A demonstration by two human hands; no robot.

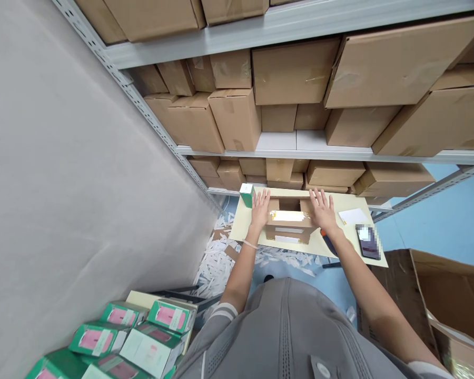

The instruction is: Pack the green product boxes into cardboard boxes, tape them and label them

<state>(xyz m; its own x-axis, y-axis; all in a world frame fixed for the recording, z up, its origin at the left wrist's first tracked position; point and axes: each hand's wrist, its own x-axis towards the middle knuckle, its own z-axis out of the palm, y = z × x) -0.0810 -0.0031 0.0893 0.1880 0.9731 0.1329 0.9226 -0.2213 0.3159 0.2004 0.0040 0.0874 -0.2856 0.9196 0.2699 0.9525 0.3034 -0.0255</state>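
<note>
A small cardboard box [272,233] with white labels and tape stands on a pale table [242,225]; its top shows a dark gap between the flaps. Against the box's left side lies my left hand [260,208], fingers stretched out and apart. My right hand [322,210] rests at the opposite side, its fingers also spread and flat. A green and white small box [247,196] stands just left of my left hand. Beneath my right wrist, a dark tool with an orange end [328,243] is partly hidden.
A phone [367,242] and a white card [352,216] lie on the table's right part. Shelves [221,45] packed with cartons rise behind. Paper strips [213,263] litter the floor. Green boxes [97,339] are stacked lower left; a large carton [450,284] stands lower right.
</note>
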